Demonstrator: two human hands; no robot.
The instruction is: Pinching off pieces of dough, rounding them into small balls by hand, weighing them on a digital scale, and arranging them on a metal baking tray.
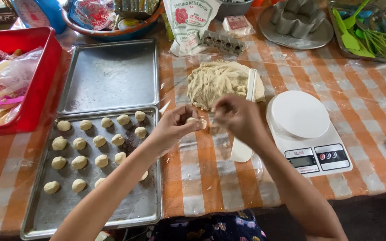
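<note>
- The left hand [175, 125] pinches a small dough piece [196, 122] above the checked tablecloth [371, 111].
- The right hand [237, 117] is curled just beside this piece; what it grips, I cannot tell.
- The big dough mass [217, 82] lies behind both hands.

A table [371, 134] fills almost the whole view. It wears a cloth with orange and white squares, and a clear shiny plastic sheet lies over the cloth. Soft, even light falls on it, and the plastic shines a little in places. Past the near edge of the table, at the bottom right, there is a dark floor [371, 218]. No walls or windows show.
</note>
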